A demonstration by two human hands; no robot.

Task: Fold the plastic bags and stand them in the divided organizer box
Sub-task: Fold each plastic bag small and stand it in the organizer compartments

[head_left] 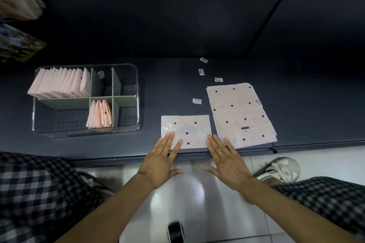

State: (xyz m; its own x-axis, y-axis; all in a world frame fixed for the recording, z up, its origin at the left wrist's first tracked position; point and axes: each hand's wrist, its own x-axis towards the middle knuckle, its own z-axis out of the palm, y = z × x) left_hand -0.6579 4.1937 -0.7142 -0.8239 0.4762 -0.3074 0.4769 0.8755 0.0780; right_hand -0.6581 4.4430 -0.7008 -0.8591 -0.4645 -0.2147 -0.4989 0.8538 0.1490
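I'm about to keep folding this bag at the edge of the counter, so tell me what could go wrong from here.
1. The bag lies right at the counter edge under straight fingertips of the left hand and right hand; it could slide off.
2. The stack of flat bags sits beside the right hand; a sweep could scatter it.
3. Folded bags in the organizer box fan out loosely; they might topple.

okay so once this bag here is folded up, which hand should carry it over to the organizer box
Probably the left hand. The organizer box sits to the left of the bag, on that hand's side; the right hand would have to cross over.
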